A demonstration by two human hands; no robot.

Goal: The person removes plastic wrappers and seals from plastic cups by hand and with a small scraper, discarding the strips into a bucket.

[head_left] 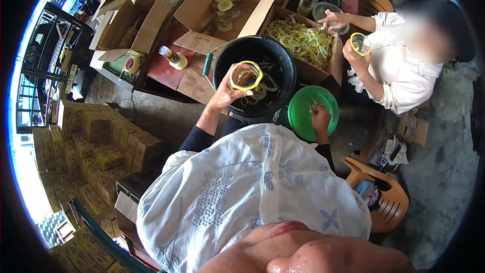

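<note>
My left hand [226, 94] is wrapped round a clear plastic cup [246, 75] with a yellow rim, and something dark and orange shows inside it. The cup is above a black bucket [218, 71], whose bottom holds yellowish strips in dark liquid. My right hand [320, 119] reaches into a green basin [333, 106], its fingers pressed together; what they pinch is too small to name.
Across the table a co-worker [404, 65] holds a similar yellow-rimmed cup [359, 44]. Between us stands a carton of yellow-green strips [303, 43]. An open carton [202, 2] contains yellow-lidded cups. Stacked yellow boxes [96, 146] stand left; an orange chair [389, 205] is at right.
</note>
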